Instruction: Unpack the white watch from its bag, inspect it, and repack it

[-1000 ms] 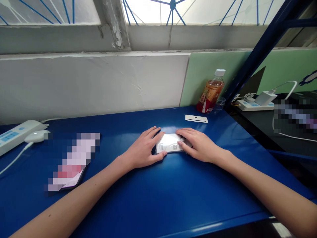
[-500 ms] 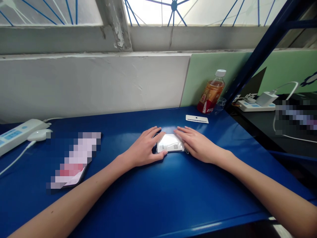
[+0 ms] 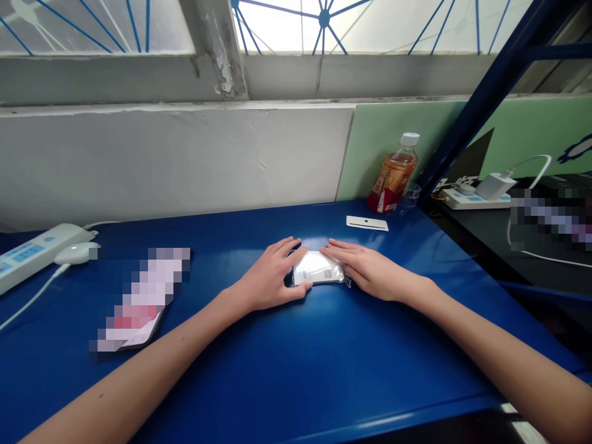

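Note:
A small flat white packet in clear plastic wrap [image 3: 317,268] lies on the blue desk between my two hands, with printed marks on its face. My left hand [image 3: 271,274] spans its left end, the thumb against the near edge and a fingertip at the far corner. Over the right end rests my right hand [image 3: 370,268], its fingers stretched out together and reaching across the far right corner. Crinkled wrap sticks out beneath the right hand. The palm undersides are hidden.
A white card with a slot [image 3: 367,223] lies beyond my right hand, near a drink bottle [image 3: 393,179]. On the left are a blurred-out phone [image 3: 148,296] and a white power strip [image 3: 44,250]. A blue metal post [image 3: 476,98] slants up at right.
My right hand's fingers have slid slightly left and inward over the packet. The left hand keeps its place. The view has tilted a little.

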